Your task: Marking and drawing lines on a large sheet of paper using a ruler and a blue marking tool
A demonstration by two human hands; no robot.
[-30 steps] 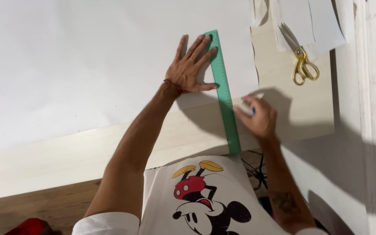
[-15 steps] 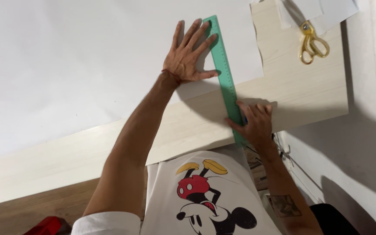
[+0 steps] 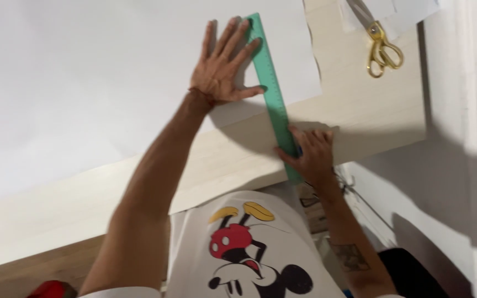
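Two bare hands rest on one long, flat green plastic ruler (image 3: pixel 271 88), which lies across the near right part of a large white sheet of paper (image 3: pixel 84 72) and runs on over the pale wooden tabletop (image 3: pixel 360 105) to the table's near edge. The ruler is laid slightly slanted, its far tip near the top of the view and its near end poking just past the table edge.

The left hand (image 3: pixel 222 69) lies flat on the paper with its fingers spread wide; its thumb points right and touches the ruler's left edge, and its forefinger reaches toward the ruler's far end. A thin reddish band sits at that wrist. The right hand (image 3: pixel 310 154) covers the near end of the ruler at the table edge, palm down with fingers loosely bent over it. Something small and blue shows under those fingers, but whether it is pinched there cannot be told.

Farther right, near the far corner of the tabletop, a pair of gold-handled scissors (image 3: pixel 382 52) lies partly on some smaller white paper pieces (image 3: pixel 409 8), well apart from both hands. Below the table edge is the person's white printed T-shirt (image 3: pixel 244 254).
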